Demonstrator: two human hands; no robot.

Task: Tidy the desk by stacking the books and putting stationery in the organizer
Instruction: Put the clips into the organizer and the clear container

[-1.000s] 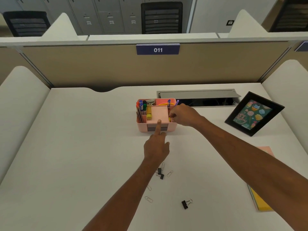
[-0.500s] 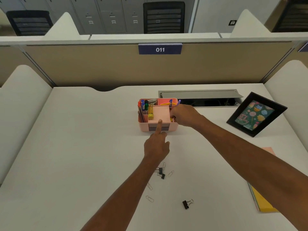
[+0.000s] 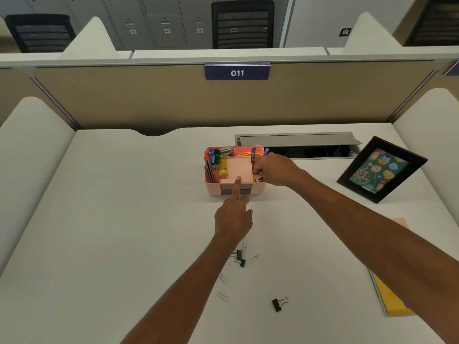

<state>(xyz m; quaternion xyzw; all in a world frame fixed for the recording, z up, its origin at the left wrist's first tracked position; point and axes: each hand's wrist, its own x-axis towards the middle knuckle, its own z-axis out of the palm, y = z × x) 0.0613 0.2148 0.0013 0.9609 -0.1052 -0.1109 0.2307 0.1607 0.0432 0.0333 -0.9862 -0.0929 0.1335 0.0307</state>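
Care belongs in the drop: right hand (image 3: pixel 272 169) pinches a small black binder clip (image 3: pixel 260 179) over the right-hand compartment of the pink plastic organizer (image 3: pixel 213 188), while left hand (image 3: pixel 233 219) presses a straight forefinger on its front rim; release low.

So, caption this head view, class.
Right hand pinches a binder clip at the pink organizer; left hand touches its front.

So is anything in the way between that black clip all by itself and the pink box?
Yes. The left hand is over the way from the black clip to the pink box, and a paper clip lies there too.
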